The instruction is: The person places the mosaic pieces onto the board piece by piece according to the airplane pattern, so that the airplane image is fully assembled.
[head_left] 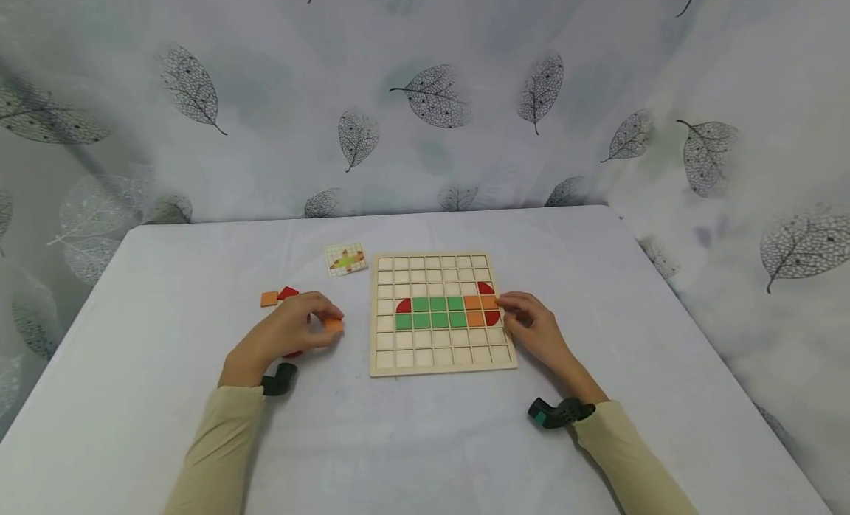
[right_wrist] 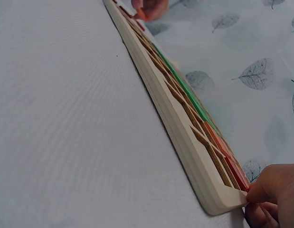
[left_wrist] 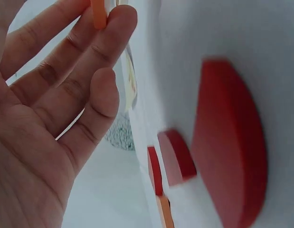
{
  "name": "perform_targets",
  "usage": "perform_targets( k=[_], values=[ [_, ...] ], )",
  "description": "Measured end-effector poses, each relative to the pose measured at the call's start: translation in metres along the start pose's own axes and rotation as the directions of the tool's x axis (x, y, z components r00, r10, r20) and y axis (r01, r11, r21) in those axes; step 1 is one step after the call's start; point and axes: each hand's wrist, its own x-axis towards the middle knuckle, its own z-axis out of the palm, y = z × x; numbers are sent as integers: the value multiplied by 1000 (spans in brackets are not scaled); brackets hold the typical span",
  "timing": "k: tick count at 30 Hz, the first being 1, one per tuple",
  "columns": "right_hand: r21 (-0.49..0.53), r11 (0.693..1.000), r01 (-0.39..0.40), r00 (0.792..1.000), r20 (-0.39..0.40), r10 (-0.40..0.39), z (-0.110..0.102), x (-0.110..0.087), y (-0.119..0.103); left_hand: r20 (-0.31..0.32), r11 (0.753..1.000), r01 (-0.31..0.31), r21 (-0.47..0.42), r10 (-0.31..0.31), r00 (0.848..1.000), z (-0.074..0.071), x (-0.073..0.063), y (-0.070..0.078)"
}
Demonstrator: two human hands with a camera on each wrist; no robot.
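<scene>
Holding an orange tile just left of the wooden grid board, pinched between thumb and fingertips of left hand. Have seven green tiles, three orange squares and three red quarter-rounds set in board cells. Touching board's right rim with bent fingers of right hand; can't tell whether gripping. Got loose red pieces plus another orange piece on white tablecloth, near left hand. Note pattern card just beside board's top-left corner. Wearing dark wrist cameras, tan sleeves.
</scene>
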Motion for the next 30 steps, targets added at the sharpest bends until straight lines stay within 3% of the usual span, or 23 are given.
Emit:
perform_targets(
  k=[11,23,30],
  values=[
    [-10,1000,8,1000,1,-8,0,0,0,60,994,-109,-10,109,992,10,21,16],
    [-9,1000,-4,1000,1,4,-1,1,0,92,983,-173,-66,179,980,21,36,28],
    [-9,1000,-9,1000,5,9,-1,0,0,115,982,-183,-37,186,976,30,43,36]
  ],
)
